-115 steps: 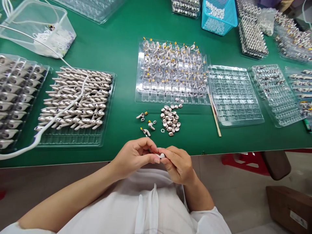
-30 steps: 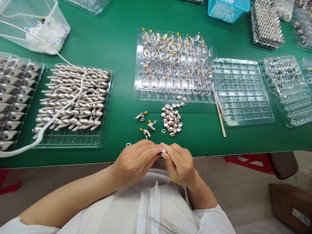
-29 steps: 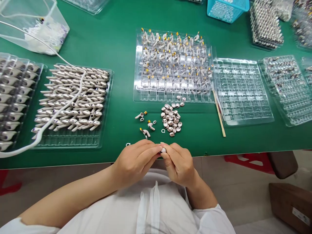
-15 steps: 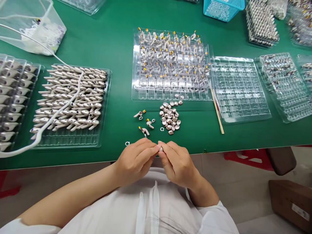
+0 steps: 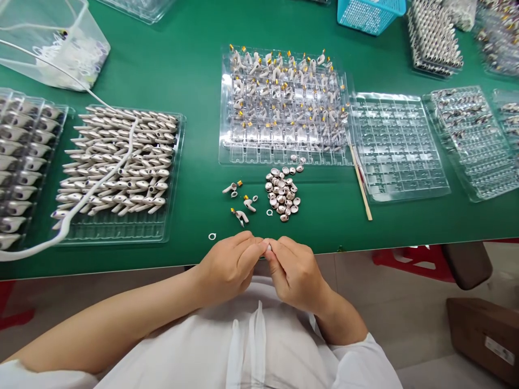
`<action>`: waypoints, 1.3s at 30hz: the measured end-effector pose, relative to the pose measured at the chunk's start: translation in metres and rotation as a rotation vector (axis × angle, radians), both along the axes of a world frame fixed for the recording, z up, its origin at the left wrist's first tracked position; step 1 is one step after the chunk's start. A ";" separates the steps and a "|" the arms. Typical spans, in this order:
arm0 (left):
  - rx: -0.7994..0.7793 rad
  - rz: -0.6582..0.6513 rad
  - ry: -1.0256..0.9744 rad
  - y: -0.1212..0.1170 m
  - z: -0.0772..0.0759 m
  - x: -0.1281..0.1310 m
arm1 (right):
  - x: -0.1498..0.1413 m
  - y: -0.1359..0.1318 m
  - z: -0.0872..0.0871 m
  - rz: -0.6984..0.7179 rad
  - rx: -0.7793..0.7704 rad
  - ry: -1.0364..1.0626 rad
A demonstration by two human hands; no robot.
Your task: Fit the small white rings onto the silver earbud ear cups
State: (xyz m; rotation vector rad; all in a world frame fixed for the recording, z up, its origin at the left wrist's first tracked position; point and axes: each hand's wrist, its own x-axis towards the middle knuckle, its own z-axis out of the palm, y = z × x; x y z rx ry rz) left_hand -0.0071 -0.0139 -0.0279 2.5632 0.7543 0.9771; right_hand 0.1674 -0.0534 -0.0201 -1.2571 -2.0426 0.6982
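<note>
At the table's front edge my left hand (image 5: 233, 263) and my right hand (image 5: 297, 273) meet, both closed. Their thumbs and fingertips pinch a small white earbud part (image 5: 269, 247), mostly hidden by the fingers. Just beyond lie a few white earbud stem shells (image 5: 242, 216) with gold flex tabs, and a small white ring (image 5: 212, 236) rests to their left. A pile of oval earbud caps (image 5: 281, 193) sits further right, with another ring (image 5: 270, 213) beside it.
A clear tray of earbud shells with gold tabs (image 5: 284, 154) stands behind the pile. A wooden stick (image 5: 360, 183) lies by another clear tray (image 5: 405, 192). Left, a white cable (image 5: 87, 195) crosses a tray of stem shells (image 5: 170, 229). A blue basket (image 5: 368, 19) is at the back.
Both hands stay together at the table edge, with only a slight shift of the fingers around the small part. The things on the table have not moved.
</note>
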 end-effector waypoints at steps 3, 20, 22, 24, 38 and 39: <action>0.032 0.003 0.035 0.001 0.002 0.002 | -0.001 -0.002 -0.003 -0.019 0.030 -0.009; 0.039 -0.049 0.151 0.004 -0.003 -0.003 | -0.007 0.000 -0.018 -0.039 0.124 -0.037; 0.026 -0.058 0.158 0.006 -0.003 -0.002 | -0.007 0.000 -0.019 -0.036 0.125 -0.044; 0.016 -0.070 0.165 0.007 -0.003 -0.002 | -0.007 0.000 -0.021 -0.030 0.117 -0.051; -0.024 -0.041 0.072 0.011 -0.001 0.000 | 0.002 0.004 -0.014 -0.026 0.132 -0.046; -0.037 -0.028 0.027 0.012 -0.001 0.001 | 0.003 0.004 -0.013 -0.037 0.148 -0.044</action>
